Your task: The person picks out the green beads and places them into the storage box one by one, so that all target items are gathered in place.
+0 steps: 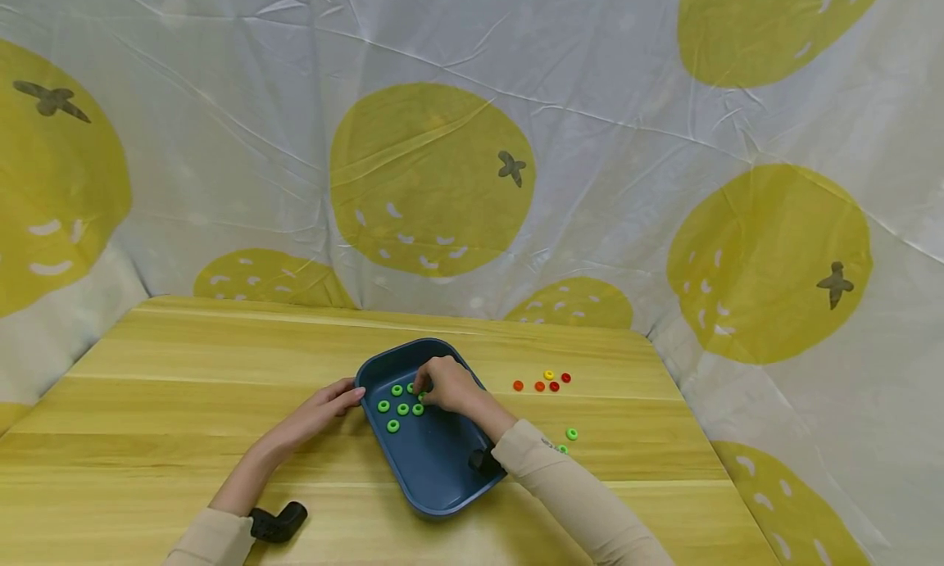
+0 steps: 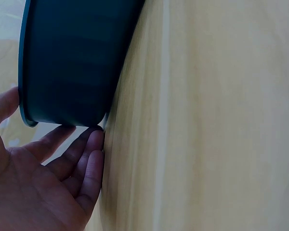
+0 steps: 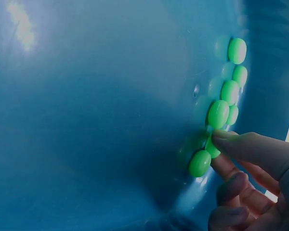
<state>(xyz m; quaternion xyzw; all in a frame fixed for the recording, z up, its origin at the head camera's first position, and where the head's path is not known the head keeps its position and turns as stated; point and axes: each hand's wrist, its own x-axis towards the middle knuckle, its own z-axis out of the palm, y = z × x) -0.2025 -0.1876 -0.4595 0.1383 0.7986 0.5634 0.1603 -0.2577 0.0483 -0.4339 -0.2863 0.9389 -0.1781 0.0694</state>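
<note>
A dark blue rectangular tray (image 1: 442, 468) stands on the wooden table, with several ring-shaped green beads (image 1: 402, 409) grouped toward its far left end. My right hand (image 1: 446, 383) reaches inside, its thumb and forefinger pinching a green bead (image 3: 213, 148) low over the tray floor among the others. Part of that bead is covered by the thumb. On the tray's outer left side is my left hand (image 1: 324, 406). The left wrist view shows its thumb at the rim and its extended fingertips against the outer wall, with the lower fingers near the tabletop.
Right of the tray lie a yellow bead (image 1: 549, 375) and several red and orange beads (image 1: 540, 387). Closer in are two loose green beads (image 1: 572, 434), one partly behind the right sleeve (image 1: 575, 484). A cloth (image 1: 590, 181) printed with yellow fruit hangs behind the table (image 1: 184, 361).
</note>
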